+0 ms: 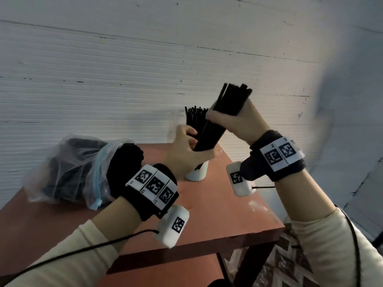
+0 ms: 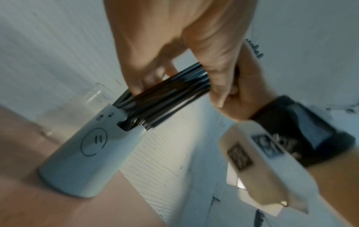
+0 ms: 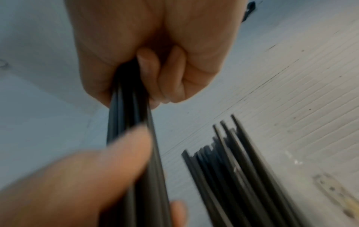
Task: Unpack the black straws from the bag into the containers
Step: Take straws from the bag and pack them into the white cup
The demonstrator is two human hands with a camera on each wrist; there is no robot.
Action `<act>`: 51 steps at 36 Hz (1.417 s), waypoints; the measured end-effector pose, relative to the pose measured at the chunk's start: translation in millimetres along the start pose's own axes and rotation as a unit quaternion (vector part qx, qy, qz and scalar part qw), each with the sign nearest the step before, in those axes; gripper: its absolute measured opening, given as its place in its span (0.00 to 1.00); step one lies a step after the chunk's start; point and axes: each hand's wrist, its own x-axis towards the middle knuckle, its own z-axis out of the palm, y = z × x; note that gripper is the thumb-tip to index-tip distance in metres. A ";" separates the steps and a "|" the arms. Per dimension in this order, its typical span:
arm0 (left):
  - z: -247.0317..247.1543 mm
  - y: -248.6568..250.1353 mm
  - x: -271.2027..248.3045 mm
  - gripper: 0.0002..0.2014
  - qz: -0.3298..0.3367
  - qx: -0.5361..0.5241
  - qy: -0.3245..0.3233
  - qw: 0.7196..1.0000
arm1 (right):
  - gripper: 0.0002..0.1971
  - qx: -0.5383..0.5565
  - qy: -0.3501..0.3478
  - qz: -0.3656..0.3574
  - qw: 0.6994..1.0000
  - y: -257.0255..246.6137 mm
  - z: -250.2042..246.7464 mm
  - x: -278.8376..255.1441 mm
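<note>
A bundle of black straws [image 1: 215, 125] slants down into a white cup [image 1: 195, 172] on the red-brown table [image 1: 217, 214]. My right hand [image 1: 232, 119] grips the bundle near its upper end. My left hand [image 1: 187, 148] curls round its lower part just above the cup. In the left wrist view the bundle [image 2: 170, 95] enters the smiley-faced cup [image 2: 91, 147] through its notched rim. More black straws [image 1: 194, 119] stand upright behind the cup; they show in the right wrist view as straws [image 3: 233, 169] in a clear container [image 3: 314, 172]. A clear plastic bag [image 1: 68, 168] holding black straws lies at the table's left.
A white ribbed wall [image 1: 124, 79] runs close behind the table. The table's right edge [image 1: 269, 206] drops off beside the cup, with patterned floor [image 1: 286, 262] below. A lower shelf [image 1: 176, 270] sits under the tabletop. Cables trail from both wristbands.
</note>
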 end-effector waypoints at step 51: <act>-7.0 -52.0 62.9 0.44 -0.075 0.150 -0.030 0.985 | 0.16 -0.195 0.037 -0.136 0.971 66.8 28.8 29.0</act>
